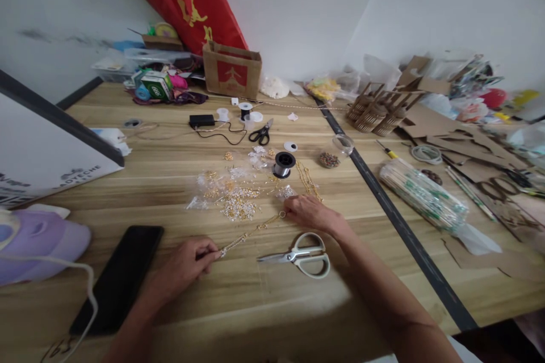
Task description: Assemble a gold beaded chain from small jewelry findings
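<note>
A thin gold chain with small beads (pixel 255 231) stretches between my two hands just above the wooden table. Its left end is pinched in the fingertips of my left hand (pixel 193 261). My right hand (pixel 310 212), fingers closed, holds the other end beside a small ring. White-handled scissors (pixel 300 255) lie below the chain. Behind it are loose gold and silver findings (pixel 240 204) and clear plastic bags (pixel 204 187). A spool of silver wire (pixel 284 165) stands past my right hand, near another gold chain (pixel 307 178) lying on the table.
At left are a black phone (pixel 121 278) and a purple device (pixel 46 244) with a white cable. Black scissors (pixel 261 133) and a bead jar (pixel 331 157) sit farther back. Packaged sticks (pixel 423 195) and cardboard (pixel 477 147) lie right; a paper bag (pixel 233 71) stands behind.
</note>
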A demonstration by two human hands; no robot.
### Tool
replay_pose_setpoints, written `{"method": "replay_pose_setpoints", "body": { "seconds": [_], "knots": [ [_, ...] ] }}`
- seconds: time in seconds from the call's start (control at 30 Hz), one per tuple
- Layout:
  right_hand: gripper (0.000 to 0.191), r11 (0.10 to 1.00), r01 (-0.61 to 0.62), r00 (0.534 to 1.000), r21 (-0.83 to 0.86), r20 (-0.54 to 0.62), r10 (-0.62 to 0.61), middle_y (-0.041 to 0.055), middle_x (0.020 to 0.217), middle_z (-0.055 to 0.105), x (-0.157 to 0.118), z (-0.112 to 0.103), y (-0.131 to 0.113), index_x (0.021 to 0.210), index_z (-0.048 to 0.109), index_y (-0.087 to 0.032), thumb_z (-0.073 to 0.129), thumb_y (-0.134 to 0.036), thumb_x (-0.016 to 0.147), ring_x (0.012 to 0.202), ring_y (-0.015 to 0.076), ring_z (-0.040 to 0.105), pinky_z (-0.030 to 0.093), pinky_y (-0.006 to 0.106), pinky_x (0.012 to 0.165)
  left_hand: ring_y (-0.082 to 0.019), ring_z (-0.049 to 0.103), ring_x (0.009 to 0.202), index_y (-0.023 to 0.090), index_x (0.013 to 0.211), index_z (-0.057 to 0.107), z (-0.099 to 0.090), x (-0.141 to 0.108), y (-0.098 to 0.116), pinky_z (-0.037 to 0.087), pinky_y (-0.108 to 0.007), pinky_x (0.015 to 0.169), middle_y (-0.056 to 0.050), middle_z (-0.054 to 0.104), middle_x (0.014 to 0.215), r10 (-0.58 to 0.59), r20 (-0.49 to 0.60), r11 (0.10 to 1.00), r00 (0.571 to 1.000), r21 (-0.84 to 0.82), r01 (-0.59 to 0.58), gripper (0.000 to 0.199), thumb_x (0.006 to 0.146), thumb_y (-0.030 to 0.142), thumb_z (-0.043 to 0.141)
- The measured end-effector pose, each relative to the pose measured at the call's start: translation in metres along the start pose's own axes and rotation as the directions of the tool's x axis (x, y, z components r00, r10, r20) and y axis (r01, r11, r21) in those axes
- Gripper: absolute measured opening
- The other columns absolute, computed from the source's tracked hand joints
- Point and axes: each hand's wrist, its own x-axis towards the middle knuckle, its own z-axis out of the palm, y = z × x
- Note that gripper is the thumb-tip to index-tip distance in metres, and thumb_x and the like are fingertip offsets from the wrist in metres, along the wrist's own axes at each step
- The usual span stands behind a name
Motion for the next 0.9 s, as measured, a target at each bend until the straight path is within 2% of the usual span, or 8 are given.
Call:
{"method": "replay_pose_setpoints", "body": {
  "seconds": [0.2, 0.4, 0.7, 0.9],
  "knots": [
    [0.018, 1.000, 0.011, 1.000, -0.024, 0.013, -0.010, 0.0152, 0.093, 0.070, -0.002, 0.000, 0.001, 0.090, 0.064, -0.012, 0.050, -0.024, 0.090, 0.087, 0.0241, 0.066, 0.040, 0.027, 0.069, -0.015, 0.053, 0.052, 0.018, 0.070, 0.060, -0.001, -0.001, -0.003, 0.038, -0.024, 0.051, 0.001, 0.057, 0.054, 0.002, -0.017, 1.000, 1.000, -0.007, -0.002, 0.032, 0.074, 0.048, 0.051],
    [0.015, 1.000, 0.012, 1.000, -0.028, 0.021, -0.011, 0.0129, 0.093, 0.070, -0.004, -0.001, 0.006, 0.090, 0.063, -0.014, 0.050, -0.020, 0.089, 0.084, 0.0227, 0.066, 0.038, 0.026, 0.065, -0.015, 0.053, 0.051, 0.018, 0.072, 0.061, 0.000, 0.001, -0.009, 0.039, -0.024, 0.052, 0.002, 0.057, 0.055, 0.025, -0.015, 1.000, 1.000, -0.007, -0.025, 0.032, 0.075, 0.048, 0.052],
    [0.011, 0.998, 0.041, 0.997, 0.046, -0.065, -0.038, 0.0068, 0.089, 0.067, -0.009, -0.007, 0.014, 0.086, 0.061, -0.016, 0.050, -0.014, 0.086, 0.074, 0.0154, 0.060, 0.027, 0.024, 0.059, -0.015, 0.054, 0.053, 0.017, 0.074, 0.062, 0.000, 0.000, -0.009, 0.040, -0.023, 0.052, 0.001, 0.058, 0.058, 0.031, -0.005, 1.000, 1.000, 0.001, -0.031, 0.031, 0.077, 0.045, 0.051],
    [0.012, 0.995, 0.046, 0.995, 0.087, -0.087, -0.039, 0.0062, 0.091, 0.065, -0.011, -0.013, 0.015, 0.087, 0.060, -0.016, 0.049, -0.013, 0.086, 0.073, 0.0132, 0.056, 0.025, 0.023, 0.057, -0.015, 0.054, 0.054, 0.017, 0.075, 0.064, -0.002, -0.002, -0.004, 0.039, -0.023, 0.052, 0.001, 0.059, 0.058, 0.021, -0.012, 1.000, 1.000, 0.016, -0.020, 0.031, 0.077, 0.046, 0.051]
  ]
}}
